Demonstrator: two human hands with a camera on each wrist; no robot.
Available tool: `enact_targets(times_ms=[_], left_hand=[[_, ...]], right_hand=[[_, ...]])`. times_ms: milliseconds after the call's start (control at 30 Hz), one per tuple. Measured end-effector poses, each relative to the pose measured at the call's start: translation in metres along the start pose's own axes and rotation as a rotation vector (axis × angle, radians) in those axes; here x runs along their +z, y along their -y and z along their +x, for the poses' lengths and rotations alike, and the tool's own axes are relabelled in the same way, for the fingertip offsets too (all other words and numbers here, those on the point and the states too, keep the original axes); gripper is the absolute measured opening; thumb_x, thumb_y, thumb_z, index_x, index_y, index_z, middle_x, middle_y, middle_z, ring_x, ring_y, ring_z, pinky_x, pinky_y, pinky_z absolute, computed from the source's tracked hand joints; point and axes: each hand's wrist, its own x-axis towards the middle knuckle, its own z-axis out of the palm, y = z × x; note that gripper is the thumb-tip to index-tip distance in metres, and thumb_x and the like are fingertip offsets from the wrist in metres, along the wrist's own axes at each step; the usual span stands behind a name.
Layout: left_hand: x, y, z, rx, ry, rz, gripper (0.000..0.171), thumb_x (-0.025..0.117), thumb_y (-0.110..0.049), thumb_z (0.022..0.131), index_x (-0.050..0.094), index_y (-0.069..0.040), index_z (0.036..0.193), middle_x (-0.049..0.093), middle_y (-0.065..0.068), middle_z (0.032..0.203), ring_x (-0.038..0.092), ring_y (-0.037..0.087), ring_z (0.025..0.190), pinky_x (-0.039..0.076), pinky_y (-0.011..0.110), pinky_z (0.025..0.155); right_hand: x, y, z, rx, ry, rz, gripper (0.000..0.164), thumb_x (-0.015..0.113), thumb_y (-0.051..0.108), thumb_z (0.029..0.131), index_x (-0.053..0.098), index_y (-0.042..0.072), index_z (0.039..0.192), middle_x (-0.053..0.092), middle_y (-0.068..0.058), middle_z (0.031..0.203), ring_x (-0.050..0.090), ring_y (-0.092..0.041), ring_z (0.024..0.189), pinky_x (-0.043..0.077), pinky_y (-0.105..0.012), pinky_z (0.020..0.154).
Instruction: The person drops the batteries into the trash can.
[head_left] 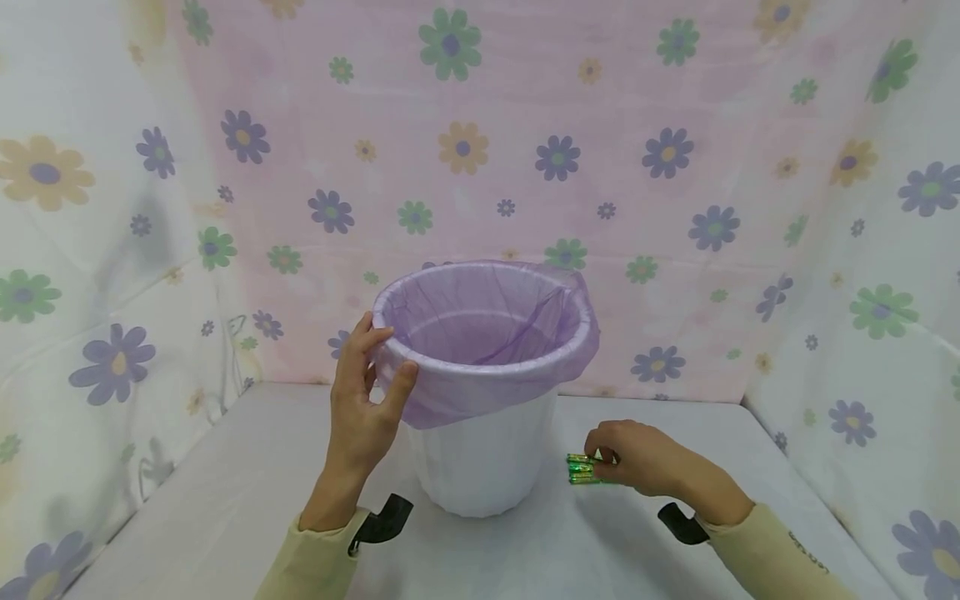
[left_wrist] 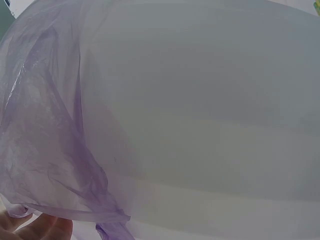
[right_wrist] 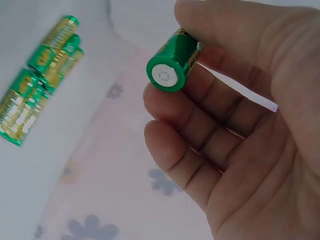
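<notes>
A white trash bin point(head_left: 480, 467) stands upright on the table, lined with a translucent purple trash bag point(head_left: 450, 396) folded over its rim. At the rim's left side, my left hand point(head_left: 363, 408) holds the bin through the bag. In the left wrist view, its fingertips point(left_wrist: 55, 227) show by the bag's edge. To the right of the bin, my right hand point(head_left: 637, 457) is low over the table. It pinches a green battery point(right_wrist: 175, 57) between thumb and fingers, the flat end showing. Several green and gold batteries point(right_wrist: 42, 75) lie together beside it.
A white cloth covers the table point(head_left: 262, 467). Behind it hangs a pink flowered curtain point(head_left: 510, 183), with white flowered cloth point(head_left: 870, 250) along the sides. Black wrist straps point(head_left: 384, 518) show at both sleeves.
</notes>
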Motion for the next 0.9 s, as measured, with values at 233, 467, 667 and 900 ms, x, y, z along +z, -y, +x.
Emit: enact_targets(times_ms=[233,467,667,900], left_hand=[[-0.002,0.0,0.003,0.012,-0.006,-0.006,0.042,0.061,-0.003,0.081,0.046,-0.002,0.121,0.027,0.014,0.143,0.037,0.027,0.123,0.036,0.051,0.094],[-0.003,0.001,0.003,0.012,0.0,-0.001,0.042,0.061,-0.004,0.082,0.046,-0.004,0.121,0.027,0.014,0.143,0.037,0.025,0.123,0.036,0.051,0.094],[-0.003,0.001,0.002,0.003,0.003,-0.002,0.043,0.061,-0.004,0.082,0.045,-0.003,0.122,0.026,0.013,0.143,0.035,0.025,0.125,0.035,0.051,0.095],[0.0,0.001,0.0,0.0,0.003,-0.014,0.043,0.061,-0.003,0.082,0.045,-0.002,0.122,0.026,0.015,0.143,0.035,0.027,0.124,0.034,0.052,0.095]], right_hand=[[-0.04,0.011,0.002,-0.017,-0.055,-0.05,0.013,0.065,0.021,0.081,0.058,0.028,0.089,0.046,0.018,0.074,0.045,-0.001,0.065,0.041,-0.021,0.06],[-0.088,0.025,0.001,-0.026,-0.104,-0.076,0.014,0.065,0.02,0.082,0.058,0.028,0.092,0.047,0.016,0.077,0.046,-0.002,0.066,0.042,-0.021,0.059],[-0.121,0.033,0.003,-0.101,-0.174,-0.024,0.018,0.066,0.014,0.081,0.06,0.023,0.095,0.051,0.015,0.077,0.048,-0.003,0.068,0.044,-0.022,0.061],[-0.145,0.044,0.013,-0.221,-0.233,0.002,0.019,0.066,0.014,0.082,0.062,0.022,0.099,0.052,0.016,0.079,0.048,-0.003,0.069,0.045,-0.023,0.061]])
